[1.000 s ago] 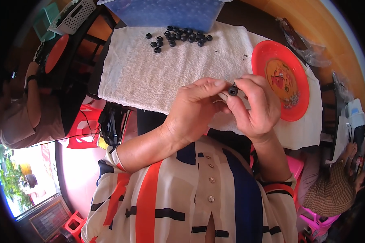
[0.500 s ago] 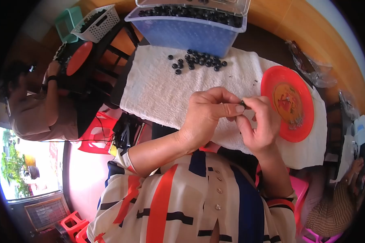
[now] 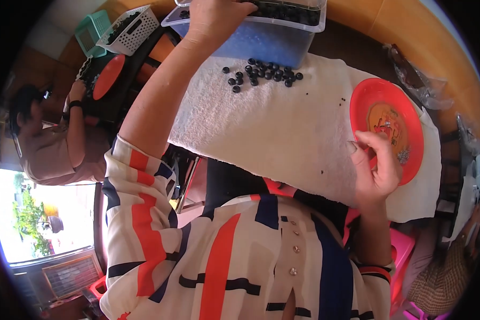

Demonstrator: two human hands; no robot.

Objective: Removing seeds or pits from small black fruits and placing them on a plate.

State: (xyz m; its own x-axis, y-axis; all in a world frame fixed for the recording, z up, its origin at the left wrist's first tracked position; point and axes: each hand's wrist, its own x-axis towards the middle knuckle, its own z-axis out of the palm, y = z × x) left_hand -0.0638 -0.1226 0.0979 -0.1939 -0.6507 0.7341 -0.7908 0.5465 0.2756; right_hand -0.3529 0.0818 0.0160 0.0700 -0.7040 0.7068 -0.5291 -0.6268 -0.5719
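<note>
My left hand (image 3: pixel 216 18) reaches up to the blue-tinted plastic box (image 3: pixel 272 42) at the top. Its thumb lies at the rim, and most of its fingers are cut off by the picture's edge. Glossy black balls (image 3: pixel 288 12) fill the box. More loose black balls (image 3: pixel 266 70) lie in front of it on a white towel (image 3: pixel 261 122). My right hand (image 3: pixel 378 165) hovers by the left edge of a red plate (image 3: pixel 415 144), its fingers curled and thumb close to the index finger; anything held there is hidden. Small clear bits (image 3: pixel 403 156) lie on the plate.
Dark specks (image 3: pixel 322 172) dot the towel. Clear plastic bags (image 3: pixel 416 80) lie beyond the plate. On the left a co-worker (image 3: pixel 58 144) sits at another table with a red plate (image 3: pixel 109 76), a white basket (image 3: pixel 128 29) and a green basket (image 3: pixel 92 32). Another person (image 3: pixel 442 277) is at lower right.
My hands were together over the towel, fingertips meeting at a small dark thing. They have parted: the left reached up to the box, the right moved slightly right towards the plate.
</note>
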